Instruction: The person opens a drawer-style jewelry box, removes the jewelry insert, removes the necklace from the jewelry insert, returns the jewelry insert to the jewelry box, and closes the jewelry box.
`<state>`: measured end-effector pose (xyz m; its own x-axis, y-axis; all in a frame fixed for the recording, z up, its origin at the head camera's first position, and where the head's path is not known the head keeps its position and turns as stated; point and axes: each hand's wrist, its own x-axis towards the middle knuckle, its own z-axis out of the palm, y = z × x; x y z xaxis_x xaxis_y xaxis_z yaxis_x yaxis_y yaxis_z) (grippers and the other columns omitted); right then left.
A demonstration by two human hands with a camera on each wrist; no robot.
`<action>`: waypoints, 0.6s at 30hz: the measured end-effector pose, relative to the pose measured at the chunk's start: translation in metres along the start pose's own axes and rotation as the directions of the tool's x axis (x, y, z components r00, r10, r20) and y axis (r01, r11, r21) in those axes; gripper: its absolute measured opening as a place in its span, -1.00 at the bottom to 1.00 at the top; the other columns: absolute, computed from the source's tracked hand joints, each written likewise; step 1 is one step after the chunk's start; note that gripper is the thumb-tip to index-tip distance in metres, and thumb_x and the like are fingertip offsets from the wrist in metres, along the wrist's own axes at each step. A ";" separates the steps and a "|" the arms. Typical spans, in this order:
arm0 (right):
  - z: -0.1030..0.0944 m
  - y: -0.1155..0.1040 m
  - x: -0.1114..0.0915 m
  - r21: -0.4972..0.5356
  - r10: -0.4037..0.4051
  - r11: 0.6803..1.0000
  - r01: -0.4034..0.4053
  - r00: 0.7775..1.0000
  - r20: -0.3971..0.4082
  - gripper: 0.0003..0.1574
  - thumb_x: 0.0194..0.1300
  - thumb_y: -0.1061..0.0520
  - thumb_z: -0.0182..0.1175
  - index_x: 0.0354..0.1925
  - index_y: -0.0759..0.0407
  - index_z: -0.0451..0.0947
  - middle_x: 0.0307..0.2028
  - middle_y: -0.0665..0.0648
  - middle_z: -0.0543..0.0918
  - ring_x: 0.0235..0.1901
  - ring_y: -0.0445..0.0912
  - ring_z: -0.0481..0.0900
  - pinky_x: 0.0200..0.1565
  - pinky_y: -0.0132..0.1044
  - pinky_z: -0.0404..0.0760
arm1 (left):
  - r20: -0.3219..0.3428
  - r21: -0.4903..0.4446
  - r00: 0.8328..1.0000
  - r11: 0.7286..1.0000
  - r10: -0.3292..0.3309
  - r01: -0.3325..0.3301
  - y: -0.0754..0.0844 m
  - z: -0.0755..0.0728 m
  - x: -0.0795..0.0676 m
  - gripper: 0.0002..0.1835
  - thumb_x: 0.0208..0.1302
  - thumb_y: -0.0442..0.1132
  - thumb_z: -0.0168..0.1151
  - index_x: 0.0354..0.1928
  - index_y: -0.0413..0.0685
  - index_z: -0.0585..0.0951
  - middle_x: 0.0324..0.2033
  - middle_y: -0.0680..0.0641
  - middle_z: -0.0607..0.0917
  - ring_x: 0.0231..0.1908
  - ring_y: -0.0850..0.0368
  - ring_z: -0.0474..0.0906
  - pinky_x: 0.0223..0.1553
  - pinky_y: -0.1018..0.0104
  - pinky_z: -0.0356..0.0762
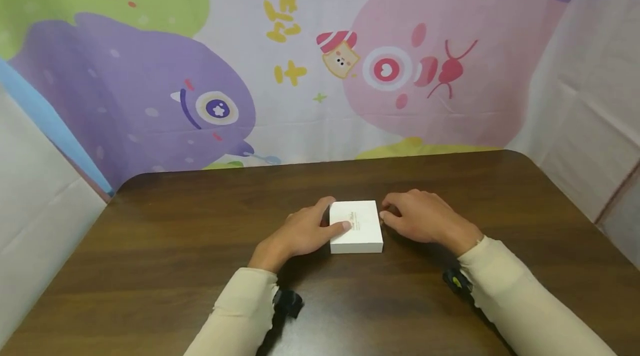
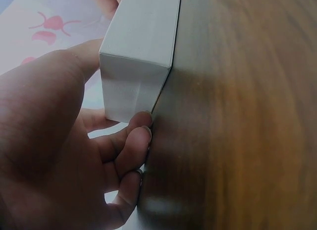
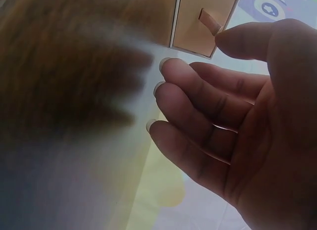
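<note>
Head view puts a white box on the table between the two hands, its left side within the left hand and its right side just beside the right fingertips. The left hand is clamped on the box, thumb laid over the top and fingers about the left side; in the left wrist view some fingertips tuck low, close to the tabletop. The right hand is relaxed, its fingers loosely bent, and the right wrist view has the thumb tip at a small tab on the box's near side to that hand (whether it presses or merely brushes the tab, I cannot tell). No finger can be seen pinching the tab from the other side.

The step looks like taking hold of that tab. To do it well, I would bring the right index finger behind the tab to meet the thumb, then draw straight away from the left hand, level with the table. A firm but light left grip should anchor the box; too much thumb pressure on top might bind whatever slides inside.
</note>
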<state>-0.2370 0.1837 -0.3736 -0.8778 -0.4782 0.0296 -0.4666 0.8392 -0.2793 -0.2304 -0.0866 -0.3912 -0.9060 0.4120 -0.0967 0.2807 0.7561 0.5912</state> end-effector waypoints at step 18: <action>-0.001 0.000 0.000 -0.012 -0.010 1.000 0.010 1.000 0.020 -0.62 0.45 -0.08 0.14 0.07 0.06 0.65 -0.06 0.03 0.72 -0.12 -0.02 0.68 -0.13 0.06 0.60 | 0.000 0.004 1.000 1.000 0.005 -0.005 0.000 0.000 -0.001 -0.32 0.34 0.35 0.12 0.37 0.22 0.33 -0.01 0.06 0.63 -0.10 0.11 0.55 0.01 0.05 0.47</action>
<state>-0.2365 0.1836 -0.3729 -0.8710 -0.4912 0.0131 -0.4764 0.8375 -0.2677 -0.2300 -0.0869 -0.3906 -0.9046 0.4159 -0.0933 0.2869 0.7560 0.5883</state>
